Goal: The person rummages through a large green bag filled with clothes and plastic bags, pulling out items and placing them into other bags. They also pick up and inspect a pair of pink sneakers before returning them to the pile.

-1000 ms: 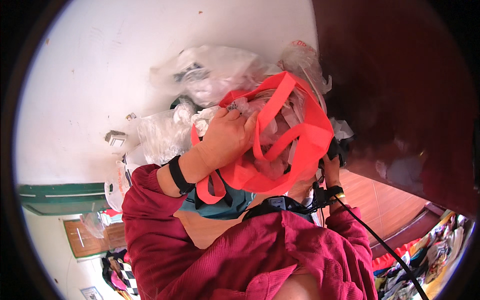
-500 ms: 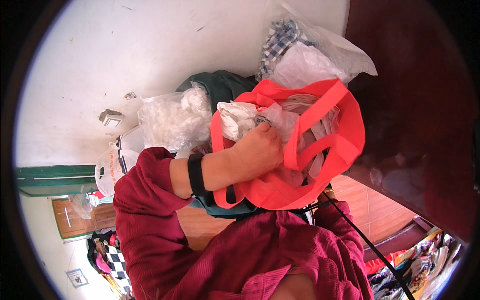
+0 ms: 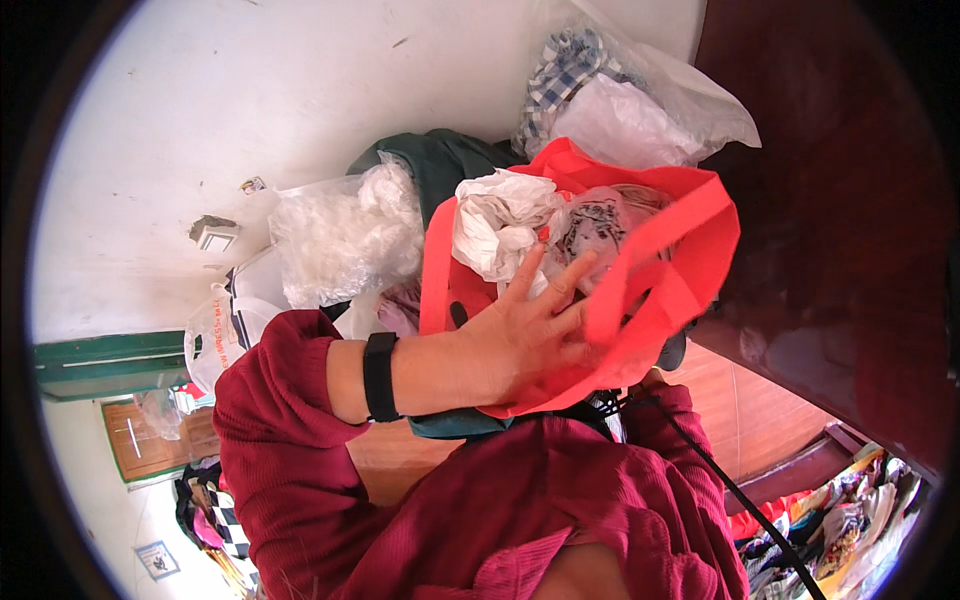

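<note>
A red cloth tote bag (image 3: 440,285) with wide handles stands open in front of my chest. White crumpled plastic bags (image 3: 505,222) and a clear plastic bag with dark print (image 3: 597,225) fill its mouth. My left hand (image 3: 535,330) is open, fingers spread, over the near side of the bag's mouth beside one handle. It grips nothing that I can see. On that wrist is a black band (image 3: 380,377). My right arm (image 3: 668,412) reaches to the bag's near right side. Of my right hand (image 3: 653,378) only a little shows near the wrist; the bag hides its fingers.
Left of the tote sits a clear bag of white plastic (image 3: 345,240), with a dark green bag (image 3: 440,165) behind. A clear bag with checked cloth (image 3: 570,75) leans against the wall. A dark brown panel (image 3: 820,200) rises at right. Clothes (image 3: 850,530) lie at lower right.
My left hand has gone from a closed grip inside the bag to spread fingers, drawn back towards me. The white plastic has shifted right and up, and the printed clear plastic now shows more.
</note>
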